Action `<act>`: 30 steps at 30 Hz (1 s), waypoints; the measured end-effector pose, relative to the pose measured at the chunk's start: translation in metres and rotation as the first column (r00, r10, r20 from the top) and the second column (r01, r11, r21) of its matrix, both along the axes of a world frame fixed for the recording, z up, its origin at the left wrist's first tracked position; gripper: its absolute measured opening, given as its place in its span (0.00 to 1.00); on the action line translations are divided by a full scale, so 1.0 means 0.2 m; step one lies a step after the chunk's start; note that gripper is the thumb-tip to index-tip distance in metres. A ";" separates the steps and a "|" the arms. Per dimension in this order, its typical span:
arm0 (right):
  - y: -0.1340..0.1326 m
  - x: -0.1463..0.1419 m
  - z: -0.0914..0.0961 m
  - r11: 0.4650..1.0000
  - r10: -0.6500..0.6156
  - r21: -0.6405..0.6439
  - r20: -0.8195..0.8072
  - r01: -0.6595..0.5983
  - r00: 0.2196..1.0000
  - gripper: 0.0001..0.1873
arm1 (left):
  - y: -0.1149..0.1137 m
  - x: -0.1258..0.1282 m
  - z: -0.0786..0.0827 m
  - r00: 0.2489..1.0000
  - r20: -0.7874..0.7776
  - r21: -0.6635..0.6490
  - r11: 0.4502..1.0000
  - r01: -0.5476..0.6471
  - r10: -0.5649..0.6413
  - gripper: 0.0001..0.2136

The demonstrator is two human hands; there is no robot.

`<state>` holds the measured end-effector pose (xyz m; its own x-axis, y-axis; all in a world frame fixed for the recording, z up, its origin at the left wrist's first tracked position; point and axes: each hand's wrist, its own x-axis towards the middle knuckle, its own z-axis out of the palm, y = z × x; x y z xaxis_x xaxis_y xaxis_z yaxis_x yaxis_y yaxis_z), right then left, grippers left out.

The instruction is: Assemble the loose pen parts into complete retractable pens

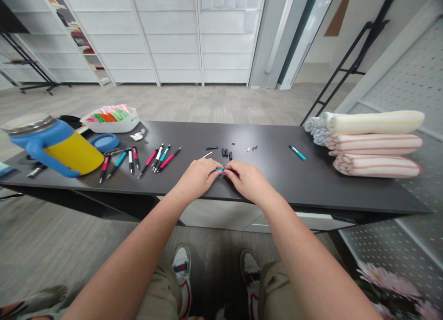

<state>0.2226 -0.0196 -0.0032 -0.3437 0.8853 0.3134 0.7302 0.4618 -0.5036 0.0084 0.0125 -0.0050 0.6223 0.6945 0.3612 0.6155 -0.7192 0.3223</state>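
My left hand (pixel 199 178) is closed in a pinch on a teal pen barrel (pixel 218 169), mostly covered by the fingers. Against the barrel's right end, my right hand (pixel 248 178) pinches a small dark pen part, largely hidden by the fingertips. Just beyond the hands lie several short black pen pieces (pixel 224 152), a thin black rod (pixel 212 147) and a thin white stick (pixel 207 154), perhaps a refill. Tiny metallic pieces (pixel 254 147) are scattered farther right. A teal pen piece (pixel 297 153) rests alone toward the right.
Several red, teal and white pens (pixel 148 162) lie on the dark tabletop (pixel 277 184) to the left. Beyond them are a blue-and-yellow mug (pixel 69 147), its blue lid (pixel 104 142) and a white basket (pixel 128 121) of colourful packets. Rolled towels (pixel 377 144) are stacked at right.
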 end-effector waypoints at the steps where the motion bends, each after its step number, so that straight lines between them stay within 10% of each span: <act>1: 0.00 0.00 0.00 1.000 0.011 0.006 0.007 -0.011 1.000 0.10 | 0.00 0.00 0.00 1.000 0.000 0.001 1.000 0.001 -0.001 0.09; 30: 0.01 0.02 -0.02 0.999 -0.017 0.046 -0.200 0.027 0.980 0.07 | -0.01 0.01 0.00 0.999 -0.017 0.033 0.998 -0.048 0.049 0.10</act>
